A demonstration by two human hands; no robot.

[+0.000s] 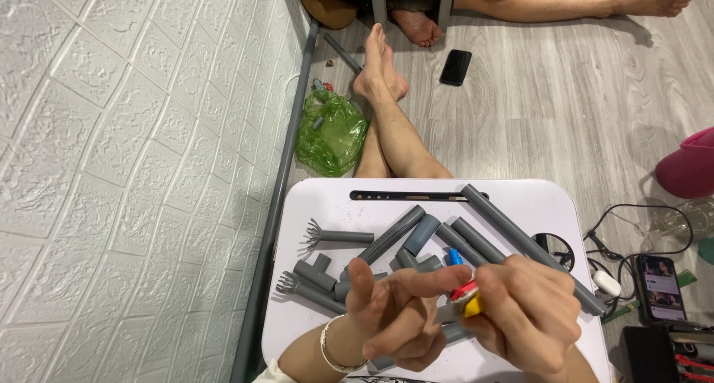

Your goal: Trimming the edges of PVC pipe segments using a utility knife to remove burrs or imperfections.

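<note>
The fingers (pixel 513 297) of the right hand (pixel 532 316) are clamped on a small red and yellow plastic piece (pixel 467 297); the left hand (pixel 394 316) has its fingers apart, above grey plastic pipes (pixel 476 238) on the white surface (pixel 335 212).

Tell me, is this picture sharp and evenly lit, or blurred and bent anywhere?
Head view: soft, even light with faint shadows under the grey pipes; the left hand and right hand look slightly motion-blurred; wide-lens distortion leans the wall inward.
</note>
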